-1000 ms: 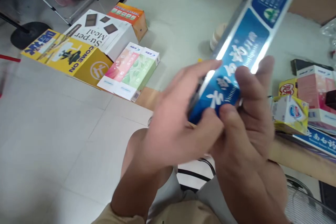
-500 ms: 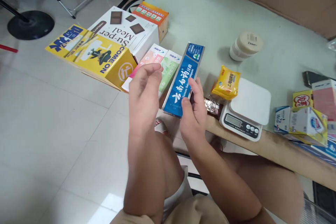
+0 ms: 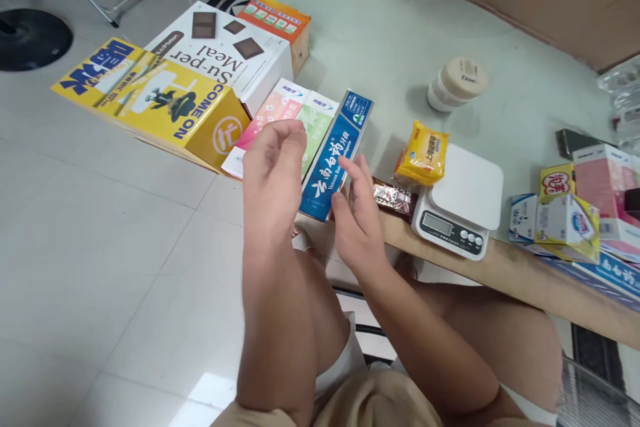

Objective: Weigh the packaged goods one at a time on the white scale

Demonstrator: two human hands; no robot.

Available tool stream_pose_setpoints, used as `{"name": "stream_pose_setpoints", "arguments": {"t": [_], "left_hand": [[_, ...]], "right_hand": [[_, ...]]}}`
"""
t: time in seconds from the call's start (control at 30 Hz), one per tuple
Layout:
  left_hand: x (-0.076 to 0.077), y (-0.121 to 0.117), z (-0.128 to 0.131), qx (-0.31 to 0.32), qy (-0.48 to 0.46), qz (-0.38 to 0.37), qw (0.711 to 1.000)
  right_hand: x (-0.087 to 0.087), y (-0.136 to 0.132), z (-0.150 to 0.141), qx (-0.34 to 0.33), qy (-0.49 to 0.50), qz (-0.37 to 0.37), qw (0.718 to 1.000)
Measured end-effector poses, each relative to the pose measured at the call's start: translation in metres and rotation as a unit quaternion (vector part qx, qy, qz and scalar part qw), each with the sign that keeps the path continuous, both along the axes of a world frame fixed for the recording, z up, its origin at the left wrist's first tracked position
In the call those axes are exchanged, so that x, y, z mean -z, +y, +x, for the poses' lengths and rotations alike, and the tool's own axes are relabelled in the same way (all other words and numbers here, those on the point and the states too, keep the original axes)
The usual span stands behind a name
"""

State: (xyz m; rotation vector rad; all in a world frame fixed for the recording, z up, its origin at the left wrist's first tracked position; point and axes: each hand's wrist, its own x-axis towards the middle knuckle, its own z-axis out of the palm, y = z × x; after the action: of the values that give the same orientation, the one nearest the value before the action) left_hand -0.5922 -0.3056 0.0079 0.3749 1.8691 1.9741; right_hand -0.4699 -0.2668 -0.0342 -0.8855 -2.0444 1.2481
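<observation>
My left hand (image 3: 274,177) is closed, thumb and fingertips drawn together, in front of the pink box (image 3: 273,113) and the green box (image 3: 316,123). The inside of its grip is hidden, and nothing sticks out of it. A long blue toothpaste box (image 3: 330,167) lies along the green box, at the table's near edge. My right hand (image 3: 359,210) is at the toothpaste box's right side. Its thumb and index finger are apart and overlap that edge. Whether they press on it I cannot tell.
A yellow box (image 3: 165,97), a white chocolate-pictured box (image 3: 225,47) and an orange box (image 3: 277,17) stand left. Rightward are a dark wrapped snack (image 3: 393,197), a yellow packet (image 3: 424,153) against a white scale (image 3: 467,187), a jar (image 3: 456,85) and several stacked boxes (image 3: 570,227).
The toothpaste box has shifted slightly toward me and left, more in line with the green box. My right hand moved with it. The view has turned a little; my left hand stays closed.
</observation>
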Motion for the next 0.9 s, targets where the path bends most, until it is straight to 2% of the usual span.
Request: {"name": "stream_pose_setpoints", "arguments": {"t": [0.13,0.2,0.33,0.43,0.53,0.63,0.77,0.9], "left_hand": [[-0.006,0.000,0.006,0.006,0.023,0.025,0.999],[-0.011,0.003,0.015,0.015,0.049,0.061,0.997],[-0.023,0.018,0.047,0.087,0.111,0.123,0.982],[-0.024,0.035,0.076,0.169,0.151,0.095,0.969],[-0.015,0.051,0.099,0.215,0.206,0.001,0.955],[-0.001,0.063,0.111,0.207,0.259,-0.099,0.938],[0.022,0.074,0.113,0.185,0.274,-0.175,0.927],[0.038,0.082,0.107,0.197,0.241,-0.196,0.930]], "right_hand": [[-0.018,0.016,0.047,-0.060,0.032,0.060,0.996],[-0.022,0.028,0.077,-0.061,0.044,0.092,0.993],[-0.020,0.059,0.127,0.012,0.001,0.162,0.987],[-0.017,0.083,0.148,0.057,-0.021,0.220,0.974],[-0.017,0.102,0.163,0.093,-0.028,0.275,0.957],[-0.015,0.112,0.179,0.121,-0.049,0.284,0.950],[-0.010,0.117,0.198,0.118,-0.086,0.249,0.957],[-0.003,0.122,0.209,0.113,-0.125,0.168,0.971]]}}
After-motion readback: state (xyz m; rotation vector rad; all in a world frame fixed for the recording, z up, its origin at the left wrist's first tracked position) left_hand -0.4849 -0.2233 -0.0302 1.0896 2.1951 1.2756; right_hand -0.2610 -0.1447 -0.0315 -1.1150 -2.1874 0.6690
